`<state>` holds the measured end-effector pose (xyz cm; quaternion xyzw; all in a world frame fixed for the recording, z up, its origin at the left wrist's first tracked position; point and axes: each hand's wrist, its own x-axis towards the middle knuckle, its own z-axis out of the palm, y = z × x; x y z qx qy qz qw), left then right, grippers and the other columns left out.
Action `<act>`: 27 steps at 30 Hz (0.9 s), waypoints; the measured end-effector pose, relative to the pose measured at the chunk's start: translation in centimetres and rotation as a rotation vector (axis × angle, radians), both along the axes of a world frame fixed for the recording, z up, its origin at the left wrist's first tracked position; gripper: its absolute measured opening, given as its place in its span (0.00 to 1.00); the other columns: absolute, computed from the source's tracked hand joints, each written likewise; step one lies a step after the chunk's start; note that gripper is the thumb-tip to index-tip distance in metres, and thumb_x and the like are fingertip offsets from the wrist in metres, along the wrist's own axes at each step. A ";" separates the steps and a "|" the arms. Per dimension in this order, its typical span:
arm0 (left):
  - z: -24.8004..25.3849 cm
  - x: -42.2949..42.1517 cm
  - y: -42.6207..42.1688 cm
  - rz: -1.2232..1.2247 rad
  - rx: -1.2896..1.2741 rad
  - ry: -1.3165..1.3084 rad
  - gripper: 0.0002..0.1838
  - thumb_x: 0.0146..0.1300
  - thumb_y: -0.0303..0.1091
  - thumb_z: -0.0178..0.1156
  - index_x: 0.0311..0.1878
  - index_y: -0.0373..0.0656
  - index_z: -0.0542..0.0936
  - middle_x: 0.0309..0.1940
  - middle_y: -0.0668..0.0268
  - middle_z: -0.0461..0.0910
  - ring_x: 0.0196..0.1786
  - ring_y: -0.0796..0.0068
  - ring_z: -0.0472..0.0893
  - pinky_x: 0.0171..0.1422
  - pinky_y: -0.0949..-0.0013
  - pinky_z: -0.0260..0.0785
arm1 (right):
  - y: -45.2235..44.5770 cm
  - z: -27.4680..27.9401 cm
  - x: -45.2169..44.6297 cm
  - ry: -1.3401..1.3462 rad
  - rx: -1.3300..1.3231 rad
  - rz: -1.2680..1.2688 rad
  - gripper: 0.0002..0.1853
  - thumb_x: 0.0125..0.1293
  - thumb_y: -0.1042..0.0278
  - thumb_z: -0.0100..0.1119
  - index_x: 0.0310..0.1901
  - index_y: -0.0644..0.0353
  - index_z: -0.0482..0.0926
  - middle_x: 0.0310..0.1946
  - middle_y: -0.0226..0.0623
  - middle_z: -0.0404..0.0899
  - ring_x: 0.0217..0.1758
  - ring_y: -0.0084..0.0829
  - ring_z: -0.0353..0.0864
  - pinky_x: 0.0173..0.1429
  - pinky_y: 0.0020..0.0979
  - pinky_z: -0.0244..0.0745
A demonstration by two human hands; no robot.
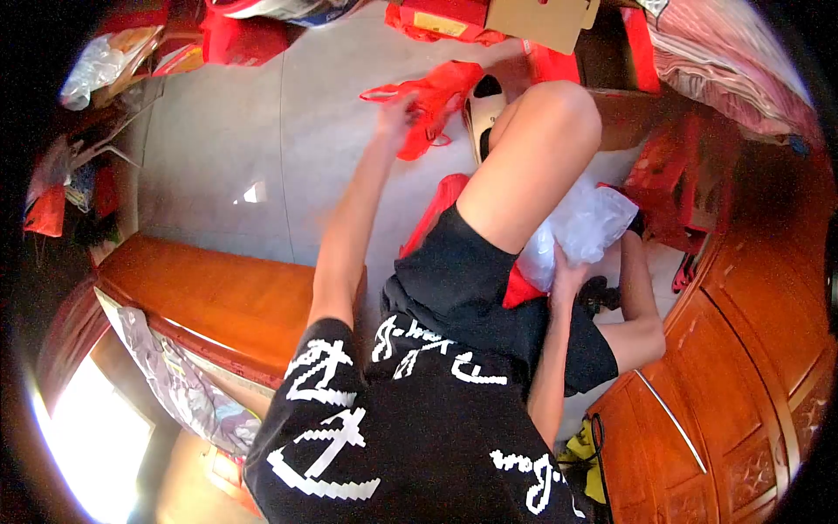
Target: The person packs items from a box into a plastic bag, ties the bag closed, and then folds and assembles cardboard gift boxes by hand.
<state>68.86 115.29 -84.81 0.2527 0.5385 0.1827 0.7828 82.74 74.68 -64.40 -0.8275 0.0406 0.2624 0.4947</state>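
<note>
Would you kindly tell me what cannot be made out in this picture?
In the head view:
- Left hand: blurred, so its grip on the red bag is unclear.
- Right hand: some fingers hidden, apparently by the plastic bag.
- Shoe: partly hidden by the bent leg.
- Pink cloth: cut off by the picture's dark edge.

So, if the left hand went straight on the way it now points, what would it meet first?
Most likely the crumpled red plastic bag, which the left hand overlaps in this view; blur and the single camera leave contact and depth uncertain.
</note>
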 end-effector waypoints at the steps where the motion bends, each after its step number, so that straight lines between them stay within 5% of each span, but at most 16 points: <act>1: 3.8 3.1 -1.3 -0.102 0.059 -0.024 0.19 0.67 0.37 0.69 0.55 0.36 0.81 0.34 0.67 0.84 0.35 0.77 0.84 0.35 0.71 0.73 | 0.4 0.4 0.0 -0.036 -0.003 -0.006 0.32 0.65 0.70 0.69 0.68 0.70 0.68 0.65 0.45 0.74 0.66 0.37 0.74 0.71 0.36 0.66; 6: 25.6 10.8 -4.6 -0.300 0.782 -0.146 0.10 0.70 0.32 0.65 0.46 0.34 0.85 0.41 0.67 0.85 0.43 0.82 0.80 0.51 0.75 0.72 | -1.0 1.1 2.6 0.089 0.348 -0.376 0.29 0.71 0.65 0.60 0.69 0.68 0.68 0.66 0.45 0.73 0.65 0.40 0.75 0.71 0.40 0.70; 9: 34.0 10.3 -4.8 -0.463 1.307 -0.187 0.14 0.69 0.28 0.65 0.55 0.36 0.81 0.47 0.64 0.85 0.48 0.78 0.82 0.55 0.72 0.75 | -0.2 6.0 4.4 0.190 0.726 -0.537 0.27 0.75 0.59 0.52 0.70 0.66 0.68 0.68 0.45 0.72 0.66 0.42 0.75 0.71 0.42 0.71; 10: 35.4 10.7 -5.6 -0.383 1.221 -0.312 0.19 0.67 0.26 0.66 0.60 0.37 0.77 0.50 0.62 0.84 0.50 0.75 0.82 0.57 0.70 0.76 | 0.7 8.5 5.1 0.169 0.734 -0.503 0.29 0.78 0.52 0.48 0.71 0.64 0.67 0.68 0.45 0.73 0.66 0.41 0.76 0.69 0.40 0.74; 12: 38.4 10.9 -7.1 -0.318 0.869 -0.526 0.34 0.65 0.23 0.67 0.72 0.41 0.65 0.60 0.58 0.79 0.56 0.66 0.82 0.63 0.63 0.76 | 1.0 11.5 6.3 0.130 0.792 -0.468 0.29 0.77 0.52 0.50 0.70 0.64 0.67 0.67 0.44 0.73 0.66 0.40 0.76 0.68 0.40 0.74; 13: 39.3 11.6 -8.0 -0.225 0.848 -0.470 0.29 0.64 0.25 0.69 0.67 0.39 0.71 0.56 0.59 0.82 0.53 0.69 0.83 0.61 0.66 0.76 | 0.9 12.6 6.7 0.110 0.816 -0.453 0.29 0.77 0.52 0.50 0.70 0.64 0.67 0.67 0.44 0.74 0.66 0.40 0.77 0.68 0.40 0.74; 17: 35.8 11.1 -9.2 -0.663 1.324 -0.060 0.14 0.59 0.28 0.73 0.47 0.36 0.83 0.38 0.61 0.86 0.44 0.75 0.84 0.52 0.72 0.75 | 0.2 14.1 8.0 0.072 0.898 -0.442 0.29 0.75 0.53 0.54 0.69 0.64 0.69 0.65 0.43 0.75 0.65 0.39 0.77 0.68 0.39 0.74; 21: 36.0 7.4 -10.4 -0.844 1.561 -0.110 0.09 0.61 0.26 0.71 0.42 0.36 0.82 0.55 0.52 0.78 0.58 0.69 0.78 0.63 0.65 0.70 | -1.6 12.7 6.7 0.138 0.914 -0.466 0.29 0.74 0.54 0.57 0.68 0.65 0.70 0.64 0.43 0.77 0.64 0.37 0.78 0.68 0.38 0.74; 23: 36.3 4.4 -10.1 -0.799 1.522 -0.162 0.06 0.63 0.24 0.66 0.42 0.39 0.80 0.60 0.54 0.71 0.63 0.60 0.74 0.69 0.63 0.64 | -2.2 11.7 5.4 0.204 0.923 -0.459 0.29 0.73 0.54 0.58 0.67 0.65 0.71 0.63 0.43 0.77 0.63 0.37 0.78 0.67 0.38 0.74; 27: 35.3 -1.0 -8.6 -0.347 0.755 -0.338 0.02 0.68 0.26 0.56 0.41 0.40 0.76 0.57 0.62 0.74 0.59 0.69 0.74 0.69 0.63 0.63 | -1.9 8.8 3.1 0.408 0.889 -0.367 0.28 0.71 0.55 0.61 0.66 0.65 0.72 0.61 0.42 0.79 0.62 0.35 0.79 0.67 0.37 0.74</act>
